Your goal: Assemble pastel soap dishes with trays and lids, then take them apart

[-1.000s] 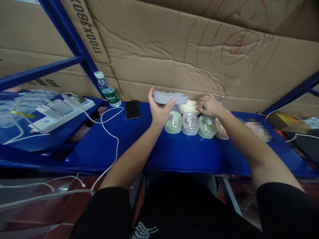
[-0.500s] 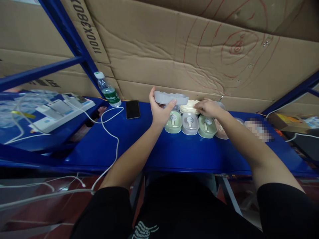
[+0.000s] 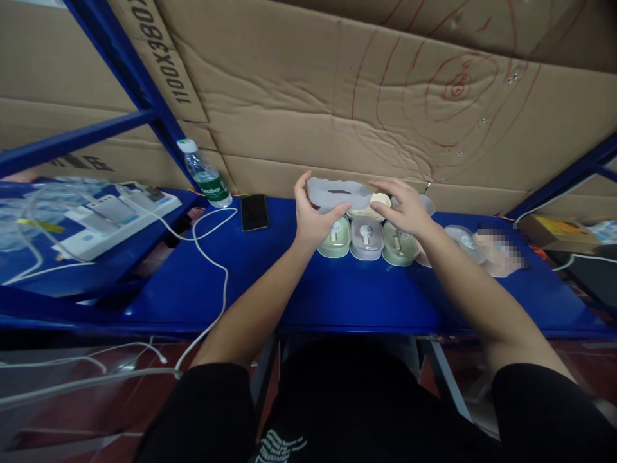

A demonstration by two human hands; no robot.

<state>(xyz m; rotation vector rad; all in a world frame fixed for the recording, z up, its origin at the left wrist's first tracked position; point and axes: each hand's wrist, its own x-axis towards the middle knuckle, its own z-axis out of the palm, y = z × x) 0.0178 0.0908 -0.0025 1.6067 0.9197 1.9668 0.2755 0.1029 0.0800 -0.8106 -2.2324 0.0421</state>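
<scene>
My left hand point(image 3: 315, 215) is closed on a translucent greyish plastic tray point(image 3: 332, 193) with a wavy rim, held above the table with thumb at the front. My right hand point(image 3: 402, 204) is at the tray's right end, fingertips touching it above and thumb below. Cream plastic pieces point(image 3: 380, 199) show behind the tray and between the right thumb and fingers; the tray partly hides them. In front and below stand a light green lidded box point(image 3: 335, 238), a greyish lilac one point(image 3: 367, 239) and a darker green one point(image 3: 400, 244). A pinkish one is mostly hidden by my right forearm.
A blue table point(image 3: 308, 296) carries a phone point(image 3: 254, 213), a water bottle point(image 3: 209, 180) and a white cable point(image 3: 225, 276). To the left lies a power strip point(image 3: 120, 225). Cardboard point(image 3: 289, 96) rises behind. A clear lidded container point(image 3: 465, 241) sits right of my forearm.
My right hand has come off the cream pieces, opened wider and moved to the tray's right end. My left hand has shifted the tray slightly right and turned it.
</scene>
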